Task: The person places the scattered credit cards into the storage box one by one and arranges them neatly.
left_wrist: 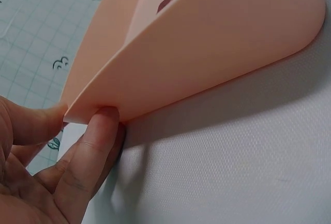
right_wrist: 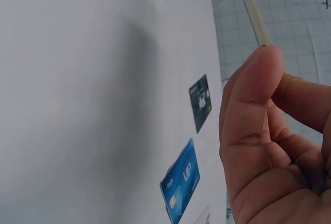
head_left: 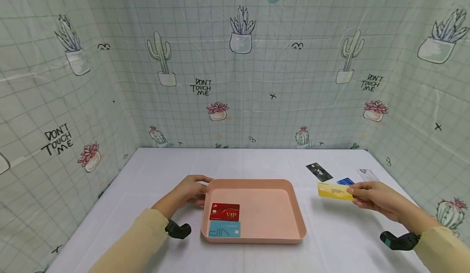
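In the head view, my right hand (head_left: 378,197) pinches a yellow card (head_left: 332,191) by its right end, above the table. In the right wrist view that card (right_wrist: 254,12) shows almost edge-on, rising from the fingertips. A pink tray (head_left: 264,211) lies in the middle, and my left hand (head_left: 191,191) grips its far left corner. Seen from the left wrist, fingers (left_wrist: 101,131) touch the tray's outer wall (left_wrist: 207,48). Inside the tray, at the left, a red VIP card (head_left: 225,212) lies just above a light blue card (head_left: 225,229).
At the right back of the white table (head_left: 176,163) lie a black VIP card (head_left: 319,172), a blue card (head_left: 345,181) partly hidden behind the yellow one, and a pale card (head_left: 367,175). A patterned curtain (head_left: 264,73) encloses the back and sides.
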The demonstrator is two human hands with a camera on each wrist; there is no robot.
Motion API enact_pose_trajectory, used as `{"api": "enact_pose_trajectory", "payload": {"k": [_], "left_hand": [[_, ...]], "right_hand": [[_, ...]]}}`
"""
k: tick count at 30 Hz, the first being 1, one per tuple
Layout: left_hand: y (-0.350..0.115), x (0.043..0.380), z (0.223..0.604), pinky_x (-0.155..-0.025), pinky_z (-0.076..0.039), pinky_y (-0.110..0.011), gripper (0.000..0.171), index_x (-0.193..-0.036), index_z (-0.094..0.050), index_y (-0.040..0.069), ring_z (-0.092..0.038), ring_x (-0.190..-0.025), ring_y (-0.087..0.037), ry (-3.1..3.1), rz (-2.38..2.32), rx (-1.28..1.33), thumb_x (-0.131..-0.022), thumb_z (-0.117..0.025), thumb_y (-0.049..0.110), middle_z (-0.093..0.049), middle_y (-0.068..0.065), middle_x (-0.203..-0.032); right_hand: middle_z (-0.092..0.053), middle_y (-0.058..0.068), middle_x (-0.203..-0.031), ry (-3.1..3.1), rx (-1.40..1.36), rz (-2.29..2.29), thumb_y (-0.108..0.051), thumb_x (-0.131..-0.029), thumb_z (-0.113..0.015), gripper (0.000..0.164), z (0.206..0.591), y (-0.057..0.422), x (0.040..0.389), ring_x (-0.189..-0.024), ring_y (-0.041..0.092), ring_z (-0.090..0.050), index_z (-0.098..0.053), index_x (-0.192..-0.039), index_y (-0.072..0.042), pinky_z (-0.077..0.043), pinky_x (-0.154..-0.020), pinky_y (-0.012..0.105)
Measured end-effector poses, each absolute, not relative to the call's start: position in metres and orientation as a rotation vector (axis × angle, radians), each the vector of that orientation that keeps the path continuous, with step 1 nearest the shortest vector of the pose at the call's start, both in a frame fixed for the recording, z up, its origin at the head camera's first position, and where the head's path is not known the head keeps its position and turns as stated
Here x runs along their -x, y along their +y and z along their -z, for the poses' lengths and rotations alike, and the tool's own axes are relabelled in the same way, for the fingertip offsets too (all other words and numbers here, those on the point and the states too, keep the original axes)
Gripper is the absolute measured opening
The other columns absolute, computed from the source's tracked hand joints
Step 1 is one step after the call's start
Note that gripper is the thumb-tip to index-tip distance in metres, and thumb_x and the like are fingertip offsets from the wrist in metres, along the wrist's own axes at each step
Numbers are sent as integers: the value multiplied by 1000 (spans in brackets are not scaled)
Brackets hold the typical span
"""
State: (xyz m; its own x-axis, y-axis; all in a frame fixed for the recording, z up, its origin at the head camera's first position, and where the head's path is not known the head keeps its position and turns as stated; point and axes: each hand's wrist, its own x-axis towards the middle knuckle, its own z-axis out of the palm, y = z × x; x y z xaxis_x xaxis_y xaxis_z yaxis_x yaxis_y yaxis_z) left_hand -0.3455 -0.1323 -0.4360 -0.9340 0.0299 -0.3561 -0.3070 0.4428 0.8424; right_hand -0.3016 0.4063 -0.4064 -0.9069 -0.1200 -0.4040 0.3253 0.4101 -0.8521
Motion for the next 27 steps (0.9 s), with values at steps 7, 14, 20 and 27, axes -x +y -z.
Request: {"api": "enact_pose_trajectory", "payload": {"k": [7,14,20,27], "left_hand": [[-132,346,435,-60,-60,-28,38,-136,-65,7,-69,-81,-20,2352,-1507,247,-98,-65,11,-73,-14,-106],[-133,346,435,-59,-60,-27,38,-137,-65,7,-69,-79,-19,2342,-1510,250,-99,-64,11,-73,-13,-108],[-134,346,436,-59,-60,-27,38,-137,-65,7,-69,-79,-19,2343,-1508,248,-99,-64,11,-74,-13,-107],[-132,347,436,-60,-60,-28,37,-136,-66,8,-69,-81,-20,2343,-1509,248,-99,-63,11,-73,-13,-107]], "right_hand": [[-62,9,-105,2232,-134,1557,-22,-106,-60,44,396,385,298,-79,9,-67,-53,-134,12,-62,-77,23],[-62,10,-108,2233,-121,1565,-22,-106,-60,53,392,369,300,-78,8,-67,-46,-141,15,-62,-76,23],[-62,13,-112,2261,-127,1538,-23,-106,-59,59,390,356,302,-79,10,-67,-40,-145,16,-62,-78,24],[-63,12,-111,2267,-95,1542,-21,-106,-59,53,388,337,305,-79,10,-67,-43,-142,15,-62,-78,23]]}}
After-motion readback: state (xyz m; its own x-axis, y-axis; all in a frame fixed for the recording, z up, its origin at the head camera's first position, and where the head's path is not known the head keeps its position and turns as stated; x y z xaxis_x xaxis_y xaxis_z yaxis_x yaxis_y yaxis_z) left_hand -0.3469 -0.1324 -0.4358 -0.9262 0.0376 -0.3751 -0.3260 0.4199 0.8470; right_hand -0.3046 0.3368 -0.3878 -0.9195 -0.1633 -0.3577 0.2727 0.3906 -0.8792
